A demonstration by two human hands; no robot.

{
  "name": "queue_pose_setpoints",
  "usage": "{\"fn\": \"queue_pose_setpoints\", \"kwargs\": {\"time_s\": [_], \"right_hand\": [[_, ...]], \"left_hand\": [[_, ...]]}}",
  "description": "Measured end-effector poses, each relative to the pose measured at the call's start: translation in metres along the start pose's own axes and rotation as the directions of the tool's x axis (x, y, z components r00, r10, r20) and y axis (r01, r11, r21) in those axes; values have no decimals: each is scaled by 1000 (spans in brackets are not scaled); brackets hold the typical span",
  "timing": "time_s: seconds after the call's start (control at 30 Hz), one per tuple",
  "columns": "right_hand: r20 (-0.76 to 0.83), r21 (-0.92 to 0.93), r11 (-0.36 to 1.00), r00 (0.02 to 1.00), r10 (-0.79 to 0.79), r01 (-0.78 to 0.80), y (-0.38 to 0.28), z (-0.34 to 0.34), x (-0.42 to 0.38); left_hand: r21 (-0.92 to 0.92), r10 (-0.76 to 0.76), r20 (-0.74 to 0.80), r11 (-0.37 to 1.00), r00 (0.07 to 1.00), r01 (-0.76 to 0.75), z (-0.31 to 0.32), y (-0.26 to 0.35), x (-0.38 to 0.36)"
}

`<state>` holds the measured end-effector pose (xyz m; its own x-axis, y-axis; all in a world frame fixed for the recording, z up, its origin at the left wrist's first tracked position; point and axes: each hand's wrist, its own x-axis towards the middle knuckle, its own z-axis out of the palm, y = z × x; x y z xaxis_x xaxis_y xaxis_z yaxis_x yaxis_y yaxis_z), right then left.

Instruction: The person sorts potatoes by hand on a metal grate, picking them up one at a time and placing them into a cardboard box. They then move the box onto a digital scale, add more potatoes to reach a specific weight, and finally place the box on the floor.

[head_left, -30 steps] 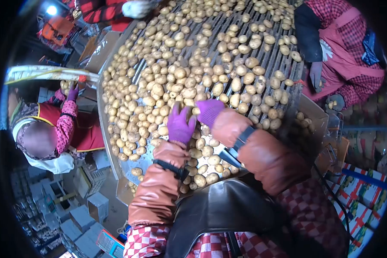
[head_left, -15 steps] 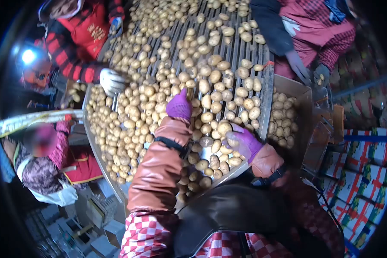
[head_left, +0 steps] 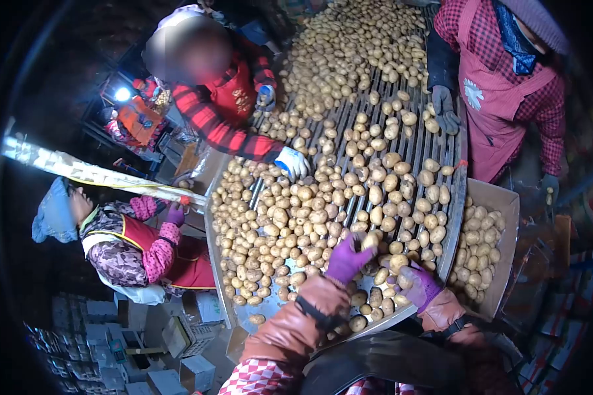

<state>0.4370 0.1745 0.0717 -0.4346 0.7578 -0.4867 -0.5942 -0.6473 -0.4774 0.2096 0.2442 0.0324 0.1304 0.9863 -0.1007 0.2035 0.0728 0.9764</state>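
Potatoes (head_left: 296,217) lie spread over a slatted metal sorting table (head_left: 459,197). My left hand (head_left: 349,259), in a purple glove, is closed around a pale potato (head_left: 371,239) between thumb and fingers, above the near part of the table. To its right, my right hand (head_left: 418,286), also in a purple glove, is at the near right edge beside a round potato (head_left: 398,263). Its fingers are bent and partly apart, and whether they hold anything is unclear. A smooth metal strip (head_left: 270,306) shows among the potatoes at the near end.
A cardboard box (head_left: 507,227) of potatoes stands against the right side. A co-worker in red plaid (head_left: 224,128) reaches in from the far left with a white-gloved hand (head_left: 292,163). Another co-worker (head_left: 491,112) stands far right; a third (head_left: 141,247) is at left beside a rail (head_left: 92,171).
The view has shifted, showing more of the people and the table's left side. My left hand has moved closer to my right and now grips a potato. The far-right co-worker's hand is over the table edge.
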Motion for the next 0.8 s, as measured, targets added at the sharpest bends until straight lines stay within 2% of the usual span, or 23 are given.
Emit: {"fn": "queue_pose_setpoints", "kwargs": {"time_s": [0.03, 0.07, 0.1, 0.13, 0.2, 0.23, 0.27, 0.33, 0.43, 0.53, 0.57, 0.6, 0.63, 0.67, 0.7, 0.73, 0.77, 0.8], "right_hand": [[4, 10, 1000, 1000, 5, -5, 5, 0, 1], [6, 21, 1000, 1000, 9, -9, 10, -4, 3], [94, -29, 998, 994, 60, -58, 16, -13, 9], [197, -12, 1000, 980, 25, -23, 19, -11, 7], [71, -97, 994, 996, 57, -50, 16, -4, -8], [119, -153, 982, 985, 125, -106, 13, -9, -16], [104, -91, 989, 987, 123, -114, 17, -7, -21], [154, 23, 993, 982, 110, -115, 25, -10, -23], [153, 70, 991, 983, 102, -114, 25, -13, -33], [137, 19, 999, 989, 46, -49, 26, -28, -38], [185, 5, 999, 982, 44, -46, 30, -41, -32], [160, 21, 999, 986, 46, -50, 31, -44, -36], [136, 36, 998, 990, 47, -52, 29, -45, -40], [108, 51, 997, 993, 47, -53, 29, -48, -44], [112, 56, 997, 993, 38, -45, 31, -56, -46], [118, 60, 998, 993, 31, -38, 36, -68, -46], [126, 62, 998, 992, 25, -33, 39, -75, -47], [91, 85, 996, 996, -20, 13, 33, -69, -53]], "left_hand": [[-25, -51, 7, 998, 999, 51, 7, 37, -23], [-42, -119, 58, 992, 991, 122, 10, 18, -34], [159, -55, 21, 986, 998, 51, 14, 25, -49], [355, 15, 1, 935, 1000, -14, 16, 36, -62], [421, 22, 62, 906, 998, -46, 14, 38, -76], [454, 28, 96, 889, 995, -68, 10, 42, -77], [466, 30, 141, 880, 990, -93, 7, 59, -81], [507, 131, 209, 833, 969, -222, 6, 61, -82], [547, 135, 263, 795, 955, -263, 13, 76, -85], [444, 132, 271, 862, 953, -246, 9, 77, -78], [516, 12, 234, 846, 972, -135, -2, 60, -62], [498, 222, 82, 835, 971, -233, -13, 49, -49], [498, 112, -100, 866, 989, -47, -28, 46, -31], [651, 230, -277, 759, 933, 7, -49, 19, -15], [654, 354, -361, 756, 863, -36, -69, 5, 3], [793, 391, -397, 602, 830, 96, -90, -6, 12], [858, 416, -428, 467, 803, 215, -114, -44, 23], [675, 47, -604, 561, 796, 479, -117, -50, 28]]}}
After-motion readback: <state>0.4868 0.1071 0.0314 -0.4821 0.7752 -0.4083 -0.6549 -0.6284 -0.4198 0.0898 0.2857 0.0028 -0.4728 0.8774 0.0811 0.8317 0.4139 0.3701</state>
